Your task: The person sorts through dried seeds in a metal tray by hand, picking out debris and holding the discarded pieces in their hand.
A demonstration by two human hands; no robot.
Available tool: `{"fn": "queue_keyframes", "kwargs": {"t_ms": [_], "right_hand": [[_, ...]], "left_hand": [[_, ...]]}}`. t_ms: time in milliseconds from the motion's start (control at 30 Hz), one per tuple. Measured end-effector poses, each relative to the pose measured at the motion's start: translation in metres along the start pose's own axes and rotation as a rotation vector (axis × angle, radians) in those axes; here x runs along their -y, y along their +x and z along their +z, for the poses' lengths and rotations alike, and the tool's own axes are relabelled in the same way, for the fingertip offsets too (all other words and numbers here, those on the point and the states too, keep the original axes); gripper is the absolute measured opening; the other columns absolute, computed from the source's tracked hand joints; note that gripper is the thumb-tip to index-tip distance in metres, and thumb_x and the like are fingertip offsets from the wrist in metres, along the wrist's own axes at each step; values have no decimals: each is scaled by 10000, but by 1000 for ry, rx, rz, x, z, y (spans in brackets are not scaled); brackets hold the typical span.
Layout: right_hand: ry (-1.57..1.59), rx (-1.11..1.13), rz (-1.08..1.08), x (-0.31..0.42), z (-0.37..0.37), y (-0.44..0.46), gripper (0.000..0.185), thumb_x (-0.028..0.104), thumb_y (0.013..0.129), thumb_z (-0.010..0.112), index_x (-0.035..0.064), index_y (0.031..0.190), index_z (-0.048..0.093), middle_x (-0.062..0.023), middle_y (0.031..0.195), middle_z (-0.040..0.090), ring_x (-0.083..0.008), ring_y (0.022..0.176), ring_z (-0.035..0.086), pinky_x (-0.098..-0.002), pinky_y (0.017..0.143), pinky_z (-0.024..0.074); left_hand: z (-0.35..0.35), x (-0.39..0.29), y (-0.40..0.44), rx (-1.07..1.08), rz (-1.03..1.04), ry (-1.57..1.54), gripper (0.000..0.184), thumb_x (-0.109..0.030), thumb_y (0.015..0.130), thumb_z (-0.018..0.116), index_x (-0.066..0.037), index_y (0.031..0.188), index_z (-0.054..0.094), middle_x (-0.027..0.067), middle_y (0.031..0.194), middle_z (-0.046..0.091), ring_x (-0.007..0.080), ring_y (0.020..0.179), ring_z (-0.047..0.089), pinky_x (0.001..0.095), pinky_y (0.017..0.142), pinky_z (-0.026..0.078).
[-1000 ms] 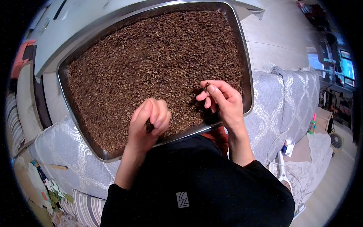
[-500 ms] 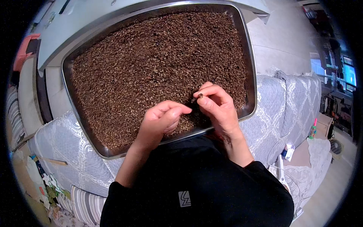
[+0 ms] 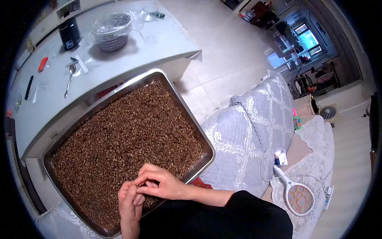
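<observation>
A large metal tray (image 3: 184, 104) is filled with a layer of small brown dried pieces (image 3: 127, 127). Over its near side, my left hand (image 3: 129, 201) and my right hand (image 3: 161, 184) meet at the fingertips. The right thumb and forefinger pinch a small brown piece, of which only a trace shows. My left thumb and fingers are closed against the same spot; what they grip, if anything, is hidden by the fingers.
On the white table (image 3: 135, 55) beyond stand a plastic-covered basket (image 3: 111, 38), a black container (image 3: 70, 34), a spoon (image 3: 71, 75) and a red item (image 3: 43, 64). At right are a quilted sofa cover (image 3: 238, 147) and an electric swatter (image 3: 299, 198).
My view has swung up and to the right, bringing the tabletop into sight. The hands, apart before, now touch at the fingertips. The small brown piece was plainly visible in the right hand.
</observation>
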State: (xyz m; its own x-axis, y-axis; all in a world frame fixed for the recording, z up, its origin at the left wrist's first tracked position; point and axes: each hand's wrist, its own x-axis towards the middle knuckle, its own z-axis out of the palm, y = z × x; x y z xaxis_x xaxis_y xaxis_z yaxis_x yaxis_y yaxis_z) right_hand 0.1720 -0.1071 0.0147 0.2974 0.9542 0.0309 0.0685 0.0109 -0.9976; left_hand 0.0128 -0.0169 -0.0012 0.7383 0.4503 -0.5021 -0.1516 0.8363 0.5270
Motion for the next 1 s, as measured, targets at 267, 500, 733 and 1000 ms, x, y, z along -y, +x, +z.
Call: {"fn": "queue_keyframes", "kwargs": {"t_ms": [267,500,733,1000], "right_hand": [[-55,22,60,10,-5,2,169,125,913,692,1,1006,625,-75,926,561,-163,798,575,-293,713,480],[115,-36,314,-1,-9,-3,116,96,929,689,57,994,602,28,852,589,-32,717,555,-189,631,470],[50,-2,220,20,1,9,238,56,965,615,21,1197,653,-9,930,582,-58,790,536,-200,686,443],[-35,258,97,11,-11,18,229,88,955,622,-13,1152,681,-57,942,603,-154,874,558,-285,773,438]], "left_hand": [[0,0,-2,13,64,80,62,-48,979,583,1,1015,574,-15,667,487,18,494,344,192,449,249],[3,-6,3,-164,166,384,62,-66,915,678,-27,921,630,-3,760,567,24,554,455,187,465,337],[-3,-23,-9,-16,93,308,119,-90,981,594,16,1017,636,-47,714,519,11,562,400,191,498,294],[-11,-17,0,120,-55,307,179,-190,968,661,-19,1018,651,-69,749,553,2,632,456,177,540,347]]}}
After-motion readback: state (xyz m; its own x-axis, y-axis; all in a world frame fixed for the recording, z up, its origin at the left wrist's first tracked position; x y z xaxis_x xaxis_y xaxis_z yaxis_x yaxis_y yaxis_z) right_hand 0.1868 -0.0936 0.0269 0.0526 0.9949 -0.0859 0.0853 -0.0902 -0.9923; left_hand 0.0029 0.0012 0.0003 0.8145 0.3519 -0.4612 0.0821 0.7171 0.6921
